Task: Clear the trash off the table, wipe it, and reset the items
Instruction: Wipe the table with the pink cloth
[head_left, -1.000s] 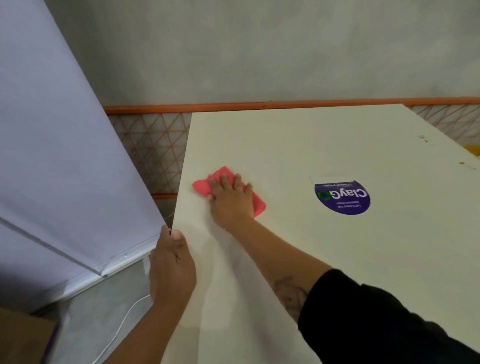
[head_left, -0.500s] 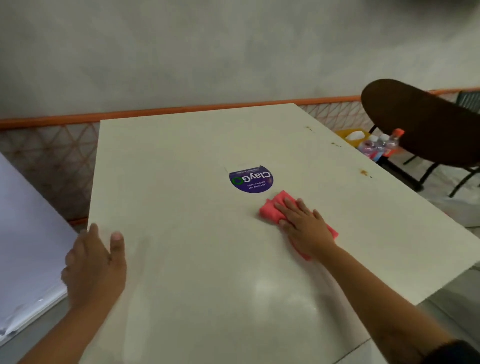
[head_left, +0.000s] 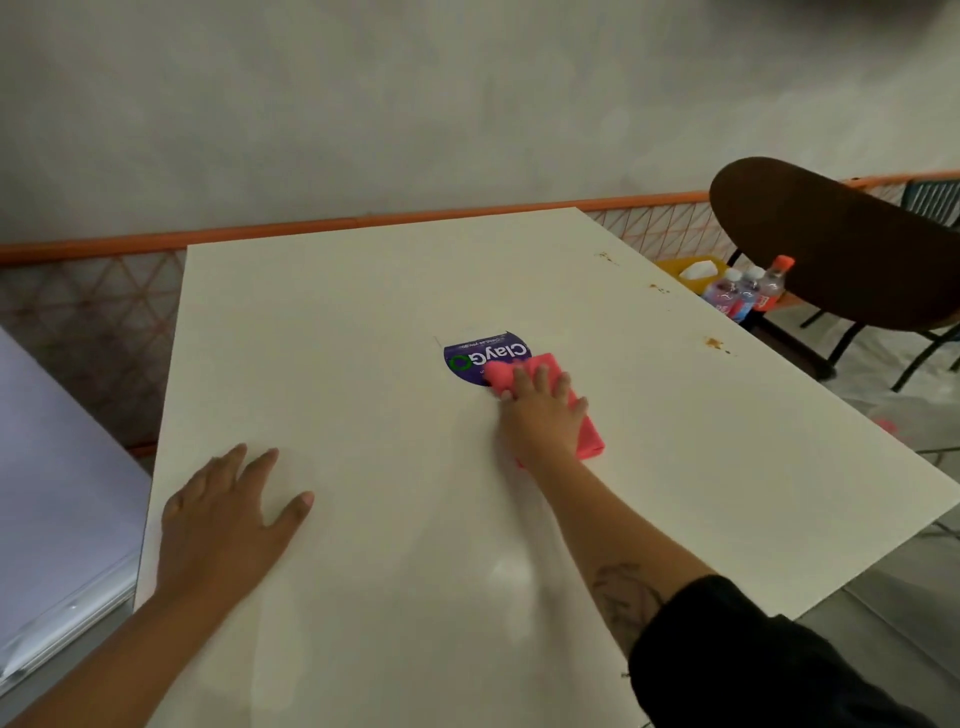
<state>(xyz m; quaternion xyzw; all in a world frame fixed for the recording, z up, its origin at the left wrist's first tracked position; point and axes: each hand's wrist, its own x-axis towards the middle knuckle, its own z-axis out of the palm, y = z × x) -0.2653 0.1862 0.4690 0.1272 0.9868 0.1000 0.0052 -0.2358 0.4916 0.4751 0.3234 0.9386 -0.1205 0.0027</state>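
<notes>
Cloth (head_left: 590, 435) slid onto sticker (head_left: 475, 358), long axis diagonal

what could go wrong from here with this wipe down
1. The pink cloth under the right hand overlaps the purple sticker; hard rubbing might lift its edge.
2. The brown stains near the right edge of the table lie away from the cloth and could get missed.
3. Sweeping those stains outward might drop bits onto the bottles standing just past that edge.
</notes>
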